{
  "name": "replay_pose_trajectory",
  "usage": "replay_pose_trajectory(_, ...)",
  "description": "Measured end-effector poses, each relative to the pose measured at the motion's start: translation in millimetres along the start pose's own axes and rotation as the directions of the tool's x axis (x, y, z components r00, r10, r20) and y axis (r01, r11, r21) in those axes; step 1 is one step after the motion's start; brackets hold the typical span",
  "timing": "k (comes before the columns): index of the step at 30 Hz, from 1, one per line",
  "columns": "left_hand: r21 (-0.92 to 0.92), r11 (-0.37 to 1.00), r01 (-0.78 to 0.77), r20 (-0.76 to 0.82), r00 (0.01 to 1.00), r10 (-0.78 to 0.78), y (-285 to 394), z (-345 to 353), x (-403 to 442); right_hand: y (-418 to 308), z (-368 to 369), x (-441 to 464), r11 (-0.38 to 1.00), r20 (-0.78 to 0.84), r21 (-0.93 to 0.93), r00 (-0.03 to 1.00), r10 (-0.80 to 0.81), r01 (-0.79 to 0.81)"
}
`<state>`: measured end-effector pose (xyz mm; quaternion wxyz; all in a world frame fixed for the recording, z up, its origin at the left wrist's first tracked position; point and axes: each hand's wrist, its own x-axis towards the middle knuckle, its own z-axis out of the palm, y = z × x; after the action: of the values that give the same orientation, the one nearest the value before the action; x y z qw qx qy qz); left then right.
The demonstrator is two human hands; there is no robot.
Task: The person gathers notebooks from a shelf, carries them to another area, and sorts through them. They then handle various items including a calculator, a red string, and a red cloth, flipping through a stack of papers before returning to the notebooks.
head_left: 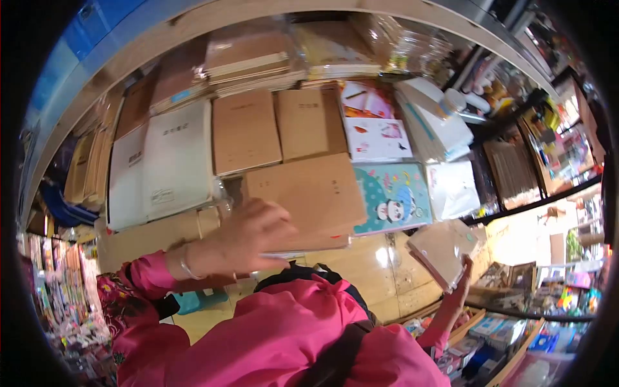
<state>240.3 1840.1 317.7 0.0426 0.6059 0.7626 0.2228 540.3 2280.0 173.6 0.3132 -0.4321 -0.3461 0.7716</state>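
Note:
My left hand hovers at the front of the display, fingers bent and thumb apart, with nothing visible in it. Just beyond it lies a large brown paper-covered book on top of a stack. Out to the right, my right hand grips the lower edge of a plastic-wrapped pack of brown paper items, tilted above the floor. Whether these are notebooks or envelopes I cannot tell. A teal panda-print booklet lies between the brown book and the held pack.
White-covered booklets and brown booklets lie in rows, with wrapped stacks behind. A curved shelf edge runs overhead. Wooden-edged bins of goods stand at lower right. Tiled floor shows below.

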Motion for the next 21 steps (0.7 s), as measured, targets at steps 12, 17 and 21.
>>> replay_pose_trajectory(12, 0.382, 0.749, -0.541, 0.448, 0.817, 0.361, 3, 91, 61, 15, 6, -8, 0.997, -0.026, 0.075, 1.0, 0.002, 0.0)
replay_pose_trajectory(17, 0.404, 0.802, -0.439, 0.412, 0.871, 0.269, 3, 93, 56, 13, 2, -5, 0.998, -0.084, 0.061, 0.996, 0.024, -0.019)
replay_pose_trajectory(21, 0.342, 0.809, -0.478, 0.367, 0.861, 0.353, -3, 87, 58, 19, -3, -1, 0.995, -0.023, 0.097, 1.0, 0.006, -0.003)
